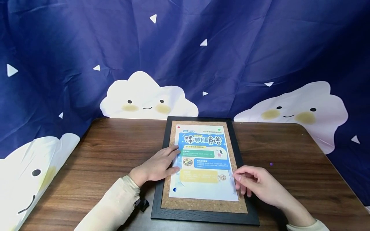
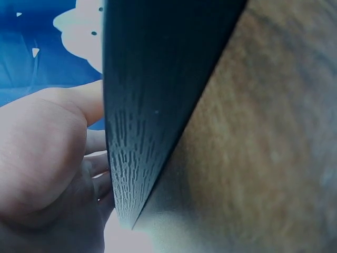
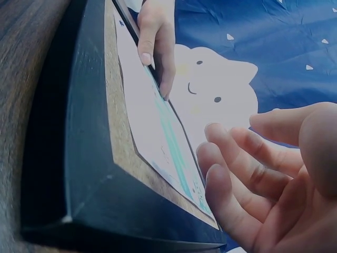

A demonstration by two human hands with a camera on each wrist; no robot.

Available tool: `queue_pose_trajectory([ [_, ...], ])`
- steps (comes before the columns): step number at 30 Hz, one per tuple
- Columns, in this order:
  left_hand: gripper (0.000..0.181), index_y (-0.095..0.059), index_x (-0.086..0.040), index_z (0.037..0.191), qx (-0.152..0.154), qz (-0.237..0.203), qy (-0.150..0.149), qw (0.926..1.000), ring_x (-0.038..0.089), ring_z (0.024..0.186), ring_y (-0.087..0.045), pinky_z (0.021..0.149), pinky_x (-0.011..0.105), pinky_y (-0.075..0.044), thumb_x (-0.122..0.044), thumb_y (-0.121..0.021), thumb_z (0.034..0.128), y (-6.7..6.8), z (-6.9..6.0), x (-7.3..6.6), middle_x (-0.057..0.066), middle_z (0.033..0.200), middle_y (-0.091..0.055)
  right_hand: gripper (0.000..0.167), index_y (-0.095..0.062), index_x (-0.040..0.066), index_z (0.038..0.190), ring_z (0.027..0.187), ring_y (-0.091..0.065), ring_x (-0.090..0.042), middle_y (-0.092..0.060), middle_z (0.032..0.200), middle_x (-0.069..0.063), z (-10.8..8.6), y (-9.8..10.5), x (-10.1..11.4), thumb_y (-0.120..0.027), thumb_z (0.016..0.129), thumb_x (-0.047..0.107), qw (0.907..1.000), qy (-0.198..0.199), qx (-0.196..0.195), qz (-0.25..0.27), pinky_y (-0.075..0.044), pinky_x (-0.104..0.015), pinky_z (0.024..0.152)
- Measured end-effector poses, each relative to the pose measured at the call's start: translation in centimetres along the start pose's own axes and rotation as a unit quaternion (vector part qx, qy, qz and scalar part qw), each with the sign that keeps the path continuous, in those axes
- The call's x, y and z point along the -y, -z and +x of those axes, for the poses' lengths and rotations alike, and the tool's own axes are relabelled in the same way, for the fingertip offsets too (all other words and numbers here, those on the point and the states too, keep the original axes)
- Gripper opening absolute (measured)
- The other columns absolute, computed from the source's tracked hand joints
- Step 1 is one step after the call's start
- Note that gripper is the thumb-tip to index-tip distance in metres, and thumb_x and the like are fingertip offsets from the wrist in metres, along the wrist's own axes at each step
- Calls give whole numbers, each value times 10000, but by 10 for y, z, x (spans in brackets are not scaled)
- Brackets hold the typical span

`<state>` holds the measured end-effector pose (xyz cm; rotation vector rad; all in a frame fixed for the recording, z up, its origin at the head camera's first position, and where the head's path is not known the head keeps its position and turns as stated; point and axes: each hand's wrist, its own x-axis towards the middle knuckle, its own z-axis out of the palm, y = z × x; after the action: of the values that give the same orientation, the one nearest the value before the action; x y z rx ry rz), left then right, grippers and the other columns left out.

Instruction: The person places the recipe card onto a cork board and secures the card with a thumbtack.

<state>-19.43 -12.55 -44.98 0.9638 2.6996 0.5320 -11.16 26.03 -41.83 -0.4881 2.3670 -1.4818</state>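
Note:
A printed poster (image 1: 202, 190) lies on a cork board (image 1: 202, 205) with a black frame (image 1: 205, 217). Three pushpins sit at its corners: red (image 1: 178, 127) at top left, green (image 1: 219, 129) at top right, blue (image 1: 174, 190) at bottom left. My left hand (image 1: 156, 165) rests over the frame's left side, its fingertips on the poster's left edge. Over the frame's right side is my right hand (image 1: 261, 186), beside the poster's lower right edge. In the right wrist view that right hand (image 3: 263, 184) has loosely bent fingers and nothing between them.
A small purple pushpin (image 1: 271, 164) lies on the brown wooden table (image 1: 124, 144), to the right of the board. Behind the table hangs a dark blue curtain (image 1: 179, 48) with smiling clouds. A small black object (image 1: 141, 204) is at the left wrist.

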Motion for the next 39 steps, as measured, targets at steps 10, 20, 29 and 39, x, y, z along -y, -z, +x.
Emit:
queue_pose_trajectory([
  [10,706,-372,35,1653,-2,-57,33,10000,380,1639,-300,1316,559,-306,-332,-631,1107,0,0,0,205,1762,-295,235,-712,-32,1235,690,-684,-217,-751,910,-96,-4,6,-2,-596,1118,135,9991,-169,-300,-259,-599,-328,578],
  [20,702,-365,35,1656,28,-51,48,10000,375,1645,-293,1321,553,-299,-335,-616,1115,0,-1,1,203,1765,-290,197,-716,-30,1218,682,-693,-197,-763,932,-104,-8,14,-12,-593,1109,80,9972,-33,-592,-464,-602,-334,564],
  [29,711,-362,23,1661,36,-60,75,9999,373,1646,-289,1322,549,-298,-344,-623,1110,1,0,-1,191,1769,-286,188,-731,-10,1223,693,-686,-168,-779,960,-107,-9,20,-15,-633,1085,70,9912,-588,-910,-755,-602,-327,577],
  [39,707,-363,24,1660,42,-113,82,9999,373,1646,-288,1322,550,-297,-342,-619,1113,0,0,0,191,1770,-282,194,-730,-4,1235,691,-681,-127,-786,974,-104,-13,30,-26,-661,1059,39,9804,-811,-1310,-1226,-601,-312,581],
])
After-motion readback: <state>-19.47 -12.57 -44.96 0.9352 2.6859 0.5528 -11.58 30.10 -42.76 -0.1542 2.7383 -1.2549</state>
